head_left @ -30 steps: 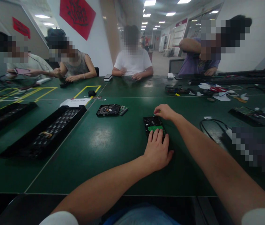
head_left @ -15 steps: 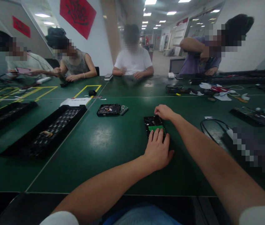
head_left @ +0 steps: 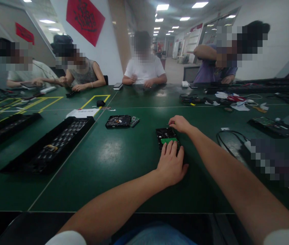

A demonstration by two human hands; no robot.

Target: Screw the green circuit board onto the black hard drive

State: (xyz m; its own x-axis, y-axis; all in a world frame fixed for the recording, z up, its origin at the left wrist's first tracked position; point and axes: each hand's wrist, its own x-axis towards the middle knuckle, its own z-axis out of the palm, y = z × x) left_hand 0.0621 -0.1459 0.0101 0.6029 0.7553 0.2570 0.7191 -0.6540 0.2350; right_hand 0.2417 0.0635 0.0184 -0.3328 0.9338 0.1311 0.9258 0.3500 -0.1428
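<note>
A black hard drive point(head_left: 168, 140) with a green section lies flat on the green table in front of me. My left hand point(head_left: 170, 163) rests over its near end, fingers stretched and slightly spread, covering that part. At the drive's far right corner, my right hand point(head_left: 181, 124) has its fingers curled into a pinch; whatever is between the fingertips is too small to make out. To the left lies another opened black hard drive point(head_left: 118, 121), with a small circuit board point(head_left: 134, 121) against its right side.
A long black tray point(head_left: 44, 146) stands on the left, with a white paper point(head_left: 83, 112) behind it. To the right are a black cable point(head_left: 232, 132) and a device with a circuit board point(head_left: 271, 126). Several people sit across the table.
The view has tilted up slightly. Both my hands stay at the hard drive with almost no movement. The person at far left has lowered the phone.
</note>
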